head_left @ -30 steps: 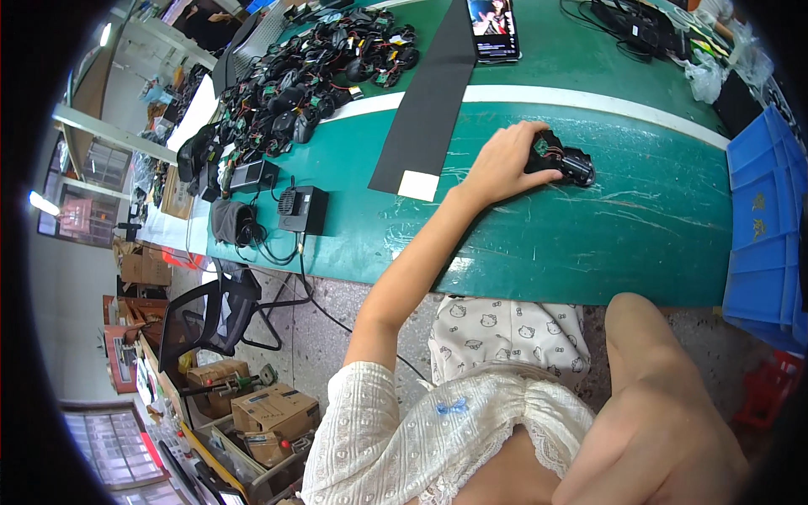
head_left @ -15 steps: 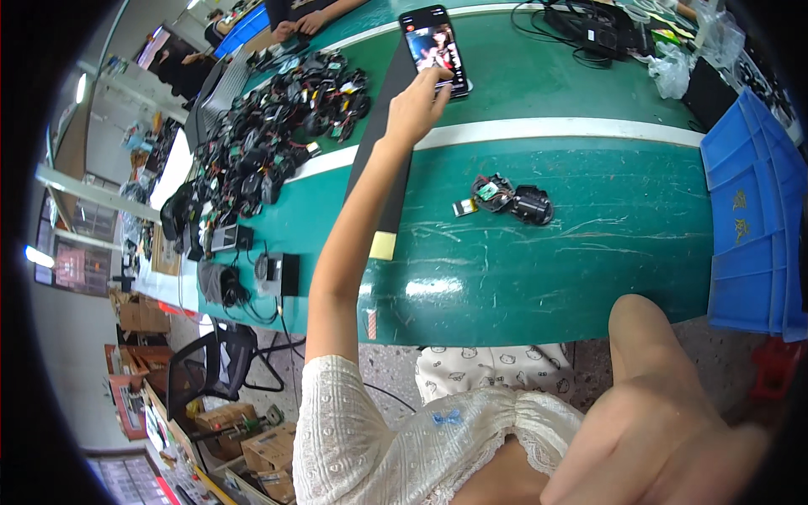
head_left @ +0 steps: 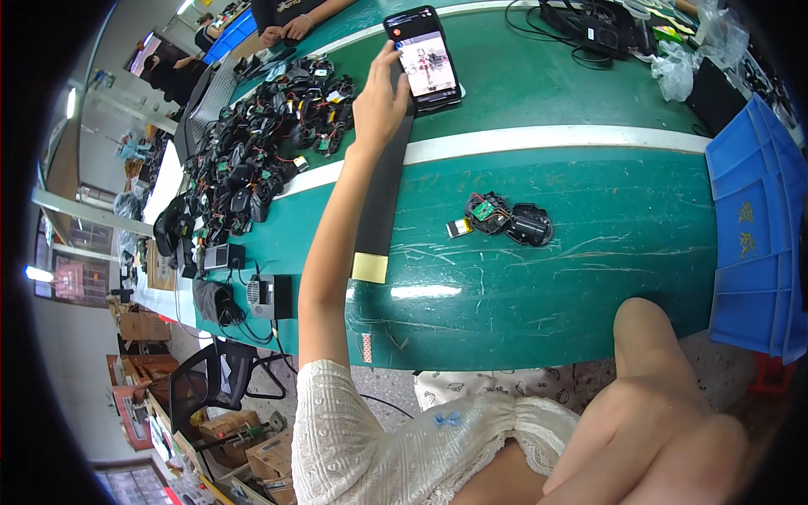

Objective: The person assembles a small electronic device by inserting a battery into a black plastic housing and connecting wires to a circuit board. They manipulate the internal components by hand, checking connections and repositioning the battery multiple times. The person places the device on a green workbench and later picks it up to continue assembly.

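Observation:
My left hand (head_left: 380, 105) reaches across the table to a black smartphone (head_left: 427, 67) at the far edge of the bench. The phone lies tilted with its screen lit, showing a picture on a dark background. My fingers are apart and lie along the left edge of the screen; the hand grasps nothing. My right arm is bent with its elbow over the front edge of the table, and its hand is out of view. Between my arms lies an opened black device (head_left: 508, 220) with a green circuit board, thin wires and a small silver battery pack (head_left: 459, 227).
A heap of similar black parts (head_left: 244, 160) covers the left. A black strip (head_left: 380, 202) with a yellow note (head_left: 369, 268) runs under my left forearm. A blue bin (head_left: 753, 227) stands right. Cables, plastic bags and another person's hands (head_left: 286, 32) are at the back.
My left hand has moved from the lower part of the screen to its left edge. The picture on the phone is different. The whole view has shifted slightly.

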### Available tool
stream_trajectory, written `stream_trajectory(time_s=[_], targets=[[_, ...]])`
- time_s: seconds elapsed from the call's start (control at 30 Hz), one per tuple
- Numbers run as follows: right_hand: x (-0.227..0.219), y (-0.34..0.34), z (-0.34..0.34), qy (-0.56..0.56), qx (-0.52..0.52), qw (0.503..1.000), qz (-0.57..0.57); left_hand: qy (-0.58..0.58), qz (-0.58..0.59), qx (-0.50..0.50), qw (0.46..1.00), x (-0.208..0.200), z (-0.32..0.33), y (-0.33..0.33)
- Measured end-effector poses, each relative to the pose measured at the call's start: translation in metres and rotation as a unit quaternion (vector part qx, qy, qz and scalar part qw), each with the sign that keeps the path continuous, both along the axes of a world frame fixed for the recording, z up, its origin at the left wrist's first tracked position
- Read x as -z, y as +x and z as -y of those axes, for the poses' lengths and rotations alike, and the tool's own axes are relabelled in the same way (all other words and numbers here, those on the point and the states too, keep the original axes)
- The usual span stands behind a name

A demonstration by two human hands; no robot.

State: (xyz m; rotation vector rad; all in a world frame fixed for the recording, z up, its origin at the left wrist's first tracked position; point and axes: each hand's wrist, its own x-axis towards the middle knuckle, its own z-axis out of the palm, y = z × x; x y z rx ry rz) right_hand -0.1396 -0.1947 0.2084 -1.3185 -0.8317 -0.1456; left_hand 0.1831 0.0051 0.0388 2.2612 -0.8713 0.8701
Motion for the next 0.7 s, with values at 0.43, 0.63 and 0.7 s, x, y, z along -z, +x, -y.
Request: stream_trajectory(time_s=[0.43,0.63,0.7], targets=[[-0.004,-0.030,-0.024,0.002,-0.040,0.999,0.003,0.018,-0.083,0.094,0.992,0.019,-0.003,-0.134],[0.014,-0.106,-0.014,-0.197,0.113,0.942,-0.245,0.007,-0.097,0.085,0.992,0.049,-0.007,-0.167],[0.016,-0.061,-0.010,-0.134,-0.071,0.988,-0.027,0.004,-0.077,0.092,0.993,0.044,0.004,-0.161]])
